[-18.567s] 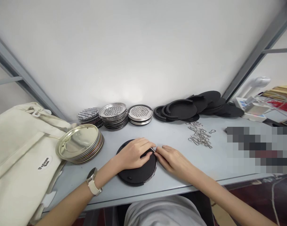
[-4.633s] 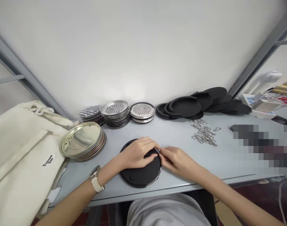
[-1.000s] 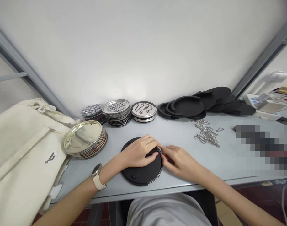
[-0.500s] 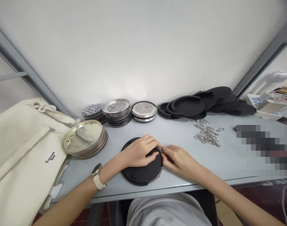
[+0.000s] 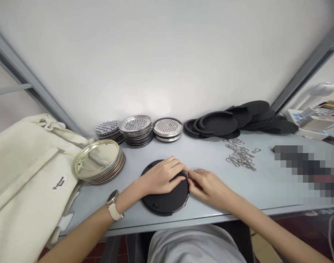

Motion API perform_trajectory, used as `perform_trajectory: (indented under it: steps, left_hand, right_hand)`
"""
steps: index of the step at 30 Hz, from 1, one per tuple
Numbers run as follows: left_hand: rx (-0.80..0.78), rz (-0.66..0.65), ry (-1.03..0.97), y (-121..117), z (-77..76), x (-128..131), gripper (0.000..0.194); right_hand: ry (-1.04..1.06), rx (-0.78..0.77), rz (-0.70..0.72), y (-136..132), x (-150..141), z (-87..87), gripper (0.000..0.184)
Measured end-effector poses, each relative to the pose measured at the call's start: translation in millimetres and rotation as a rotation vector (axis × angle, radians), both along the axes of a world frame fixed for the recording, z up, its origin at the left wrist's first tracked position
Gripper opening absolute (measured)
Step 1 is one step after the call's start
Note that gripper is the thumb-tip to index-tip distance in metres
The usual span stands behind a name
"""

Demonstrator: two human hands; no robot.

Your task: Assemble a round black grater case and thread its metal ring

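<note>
A round black disc (image 5: 167,199) with small dark holes lies flat near the table's front edge, a thin shiny rim showing along its right side. My left hand (image 5: 165,177) rests over the disc, thumb and fingers closed at its upper right edge. Between those fingertips glints a small metal clip (image 5: 185,174), mostly covered. From the right, my right hand (image 5: 206,184) pinches at the same spot, its fingertips meeting the clip and the disc's edge. Loose silvery clips (image 5: 240,155) lie in a pile further right.
Gold-topped round lids (image 5: 97,160) are stacked at left beside a cream bag (image 5: 27,175). Along the wall stand perforated metal discs (image 5: 136,126), another perforated stack (image 5: 167,128) and overlapping black discs (image 5: 221,124). A pixelated dark patch (image 5: 306,168) covers the right side.
</note>
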State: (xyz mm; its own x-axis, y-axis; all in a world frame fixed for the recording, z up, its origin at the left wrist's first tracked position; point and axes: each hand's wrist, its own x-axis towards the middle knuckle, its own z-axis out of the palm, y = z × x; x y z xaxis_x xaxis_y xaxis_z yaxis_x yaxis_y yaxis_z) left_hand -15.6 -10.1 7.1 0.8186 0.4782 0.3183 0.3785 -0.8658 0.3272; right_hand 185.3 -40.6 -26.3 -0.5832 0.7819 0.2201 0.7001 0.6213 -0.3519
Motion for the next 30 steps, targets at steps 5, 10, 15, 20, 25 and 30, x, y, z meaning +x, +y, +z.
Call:
perform_trajectory:
  steps: [5,10,15,20,25,30]
  left_hand:
    - [-0.003,0.005,0.009,-0.2,1.0,0.1,0.015]
    - [-0.006,0.003,0.005,-0.5,1.3,0.4,0.015]
    - [-0.012,0.003,-0.007,-0.5,1.1,0.5,0.016]
    - [-0.013,0.007,0.003,-0.2,1.1,0.1,0.016]
    - [-0.01,0.013,-0.008,-0.3,1.2,0.3,0.015]
    - [-0.011,0.013,-0.014,-0.6,0.4,0.6,0.014]
  right_hand:
    - [-0.011,-0.019,0.001,-0.6,0.6,1.2,0.018]
    - [-0.006,-0.01,0.004,-0.4,0.8,-0.2,0.018]
    - [0.005,0.001,0.0,0.2,0.3,-1.8,0.017]
    - [0.042,-0.008,0.004,0.0,1.3,-1.3,0.018]
    - [0.078,0.0,0.016,0.1,1.8,-1.5,0.017]
    - [0.076,-0.016,0.019,-0.2,2.1,-0.6,0.015]
